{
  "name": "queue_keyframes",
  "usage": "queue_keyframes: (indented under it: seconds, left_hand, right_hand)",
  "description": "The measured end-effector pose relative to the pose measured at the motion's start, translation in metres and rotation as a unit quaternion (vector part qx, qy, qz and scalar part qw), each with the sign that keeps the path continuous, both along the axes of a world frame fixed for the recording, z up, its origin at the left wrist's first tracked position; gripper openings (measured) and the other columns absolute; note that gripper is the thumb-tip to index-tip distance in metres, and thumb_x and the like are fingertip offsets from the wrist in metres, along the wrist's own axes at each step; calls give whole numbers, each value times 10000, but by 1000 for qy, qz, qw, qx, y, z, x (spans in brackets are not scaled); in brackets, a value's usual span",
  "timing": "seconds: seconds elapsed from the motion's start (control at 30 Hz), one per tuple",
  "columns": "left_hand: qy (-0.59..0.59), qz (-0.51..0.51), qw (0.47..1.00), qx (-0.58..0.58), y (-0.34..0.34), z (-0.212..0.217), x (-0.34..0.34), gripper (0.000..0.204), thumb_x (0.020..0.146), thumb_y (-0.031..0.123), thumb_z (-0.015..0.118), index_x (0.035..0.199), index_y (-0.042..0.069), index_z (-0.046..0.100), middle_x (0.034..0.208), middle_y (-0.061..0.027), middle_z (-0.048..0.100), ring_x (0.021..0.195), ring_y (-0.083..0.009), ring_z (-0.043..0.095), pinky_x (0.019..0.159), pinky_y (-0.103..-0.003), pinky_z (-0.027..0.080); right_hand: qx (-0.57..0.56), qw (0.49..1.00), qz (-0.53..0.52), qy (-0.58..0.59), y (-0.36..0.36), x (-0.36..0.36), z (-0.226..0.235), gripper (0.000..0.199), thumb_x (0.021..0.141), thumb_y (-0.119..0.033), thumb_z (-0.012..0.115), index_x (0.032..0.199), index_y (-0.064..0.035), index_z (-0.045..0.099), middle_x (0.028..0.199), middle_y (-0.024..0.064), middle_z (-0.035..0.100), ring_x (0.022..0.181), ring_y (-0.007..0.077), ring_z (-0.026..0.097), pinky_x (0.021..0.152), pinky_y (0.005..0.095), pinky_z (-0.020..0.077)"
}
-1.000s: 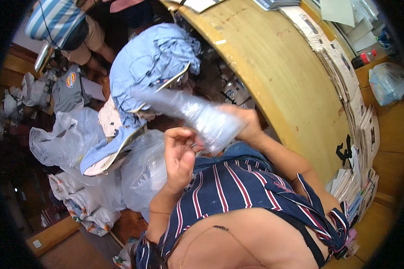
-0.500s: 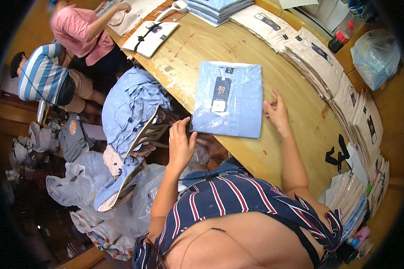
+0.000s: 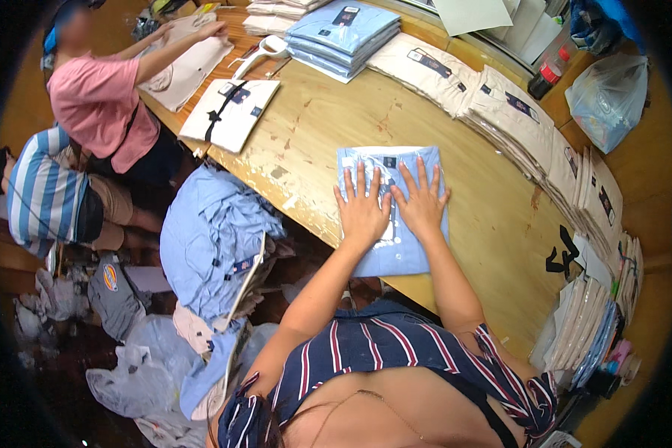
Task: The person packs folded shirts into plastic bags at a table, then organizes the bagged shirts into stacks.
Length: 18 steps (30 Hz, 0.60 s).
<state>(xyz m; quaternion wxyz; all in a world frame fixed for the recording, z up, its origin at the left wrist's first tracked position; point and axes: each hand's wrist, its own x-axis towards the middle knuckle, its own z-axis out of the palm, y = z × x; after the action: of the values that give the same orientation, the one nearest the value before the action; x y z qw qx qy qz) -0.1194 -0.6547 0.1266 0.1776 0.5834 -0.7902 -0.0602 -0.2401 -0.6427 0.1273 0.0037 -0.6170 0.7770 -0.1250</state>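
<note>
A folded light-blue shirt [image 3: 384, 263] in a clear plastic bag lies flat on the wooden table [image 3: 306, 142] in front of me, close to the edge. Both palms rest on top of it. My left hand [image 3: 364, 213] is spread over the dark tag on its left half, hiding most of that tag. My right hand [image 3: 422, 207] lies with fingers fanned out on the right half. Neither hand grips anything; the fingertips reach toward the collar end.
Beyond it stand a blue shirt stack [image 3: 343, 33], white scissors [image 3: 265, 52] and a ribbon-tied cream bundle [image 3: 230, 112]. Cream shirt stacks [image 3: 511, 104] line the far right, near a cola bottle [image 3: 549, 75]. Left are a chair heaped with blue shirts [image 3: 209, 231] and two people [image 3: 101, 104].
Both hands have moved from beside the bagged shirt onto its top and now lie flat there. The whole view has shifted, so the shirt appears lower in the picture.
</note>
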Motion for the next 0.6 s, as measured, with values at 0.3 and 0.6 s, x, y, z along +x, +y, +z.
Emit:
queue_keyframes:
  seconds: [0.3,0.6]
  left_hand:
    - [9,-42,999,24,-5,-5,5,519,792,391,352,1242,144,271,1314,-140,136,1208,-343,85,920,-544,100]
    - [123,-108,985,56,-67,-2,72,480,734,287,507,1172,145,371,1241,-147,289,1161,-310,234,886,-515,228]
  right_hand:
    - [49,998,-46,17,4,11,2,457,761,-458,399,1192,-321,335,1317,-16,180,1215,282,106,871,599,147]
    - [61,996,-47,-36,2,5,9,470,762,-446,412,1201,-305,318,1320,5,170,1217,280,99,859,614,144]
